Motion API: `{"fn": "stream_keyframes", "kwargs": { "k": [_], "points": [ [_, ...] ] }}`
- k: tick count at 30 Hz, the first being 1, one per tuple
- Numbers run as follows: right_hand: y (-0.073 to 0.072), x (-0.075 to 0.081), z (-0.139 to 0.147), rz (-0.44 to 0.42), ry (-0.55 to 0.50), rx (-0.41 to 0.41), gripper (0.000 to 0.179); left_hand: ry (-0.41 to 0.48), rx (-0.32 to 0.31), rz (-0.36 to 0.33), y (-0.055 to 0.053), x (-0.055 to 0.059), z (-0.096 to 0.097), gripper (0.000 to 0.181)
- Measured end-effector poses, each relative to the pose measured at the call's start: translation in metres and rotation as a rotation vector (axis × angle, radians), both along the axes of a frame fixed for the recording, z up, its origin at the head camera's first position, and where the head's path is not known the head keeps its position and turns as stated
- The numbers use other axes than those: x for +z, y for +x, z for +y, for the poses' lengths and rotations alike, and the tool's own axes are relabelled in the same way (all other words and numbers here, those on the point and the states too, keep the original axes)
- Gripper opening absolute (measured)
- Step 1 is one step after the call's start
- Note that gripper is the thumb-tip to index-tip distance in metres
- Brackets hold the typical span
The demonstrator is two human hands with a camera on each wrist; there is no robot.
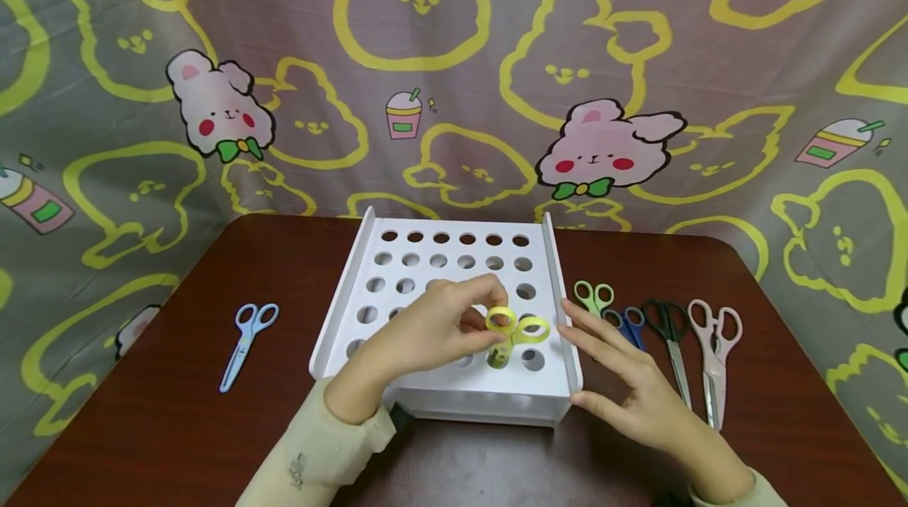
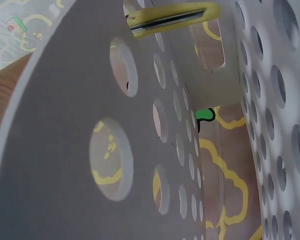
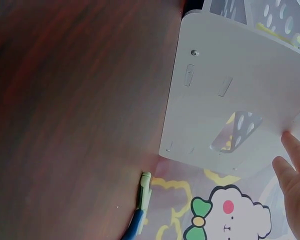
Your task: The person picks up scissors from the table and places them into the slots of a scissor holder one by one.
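Yellow scissors stand handles-up in a hole near the front right of a white perforated rack. Their yellow-edged blade shows below the rack's upper panel in the left wrist view. My left hand reaches over the panel and pinches the left handle loop between thumb and fingers. With fingers spread and fairly straight, my right hand rests on the rack's right side wall. Its fingertips meet that wall in the right wrist view.
Right of the rack lie light green scissors, blue scissors, dark green scissors and pale pink scissors. Light blue scissors lie to its left on the brown table. A patterned curtain hangs behind.
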State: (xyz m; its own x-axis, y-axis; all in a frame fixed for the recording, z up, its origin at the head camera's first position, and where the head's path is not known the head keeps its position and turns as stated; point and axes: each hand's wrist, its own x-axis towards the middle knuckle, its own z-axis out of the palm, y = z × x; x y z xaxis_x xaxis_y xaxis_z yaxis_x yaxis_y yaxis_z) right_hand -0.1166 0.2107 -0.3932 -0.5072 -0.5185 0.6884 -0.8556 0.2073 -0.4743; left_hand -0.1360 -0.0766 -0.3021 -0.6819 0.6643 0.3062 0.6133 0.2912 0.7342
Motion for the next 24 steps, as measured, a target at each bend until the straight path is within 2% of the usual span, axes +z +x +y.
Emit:
{"fn": "stream_keyframes", "kwargs": {
  "k": [9,16,24],
  "points": [
    [-0.0007,0.0004,-0.0012,0.01,-0.01,0.009,0.062,-0.089,-0.016,-0.041,-0.0011,-0.0012,-0.0008,0.024],
    [-0.0009,0.0018,0.0002,0.013,0.006,0.011,0.063,-0.13,0.013,-0.013,-0.0025,-0.0025,-0.0022,0.022],
    [-0.0006,0.003,0.0016,0.004,0.017,-0.001,0.063,-0.125,0.029,-0.036,-0.0046,-0.0064,-0.0043,0.026]
  ]
}}
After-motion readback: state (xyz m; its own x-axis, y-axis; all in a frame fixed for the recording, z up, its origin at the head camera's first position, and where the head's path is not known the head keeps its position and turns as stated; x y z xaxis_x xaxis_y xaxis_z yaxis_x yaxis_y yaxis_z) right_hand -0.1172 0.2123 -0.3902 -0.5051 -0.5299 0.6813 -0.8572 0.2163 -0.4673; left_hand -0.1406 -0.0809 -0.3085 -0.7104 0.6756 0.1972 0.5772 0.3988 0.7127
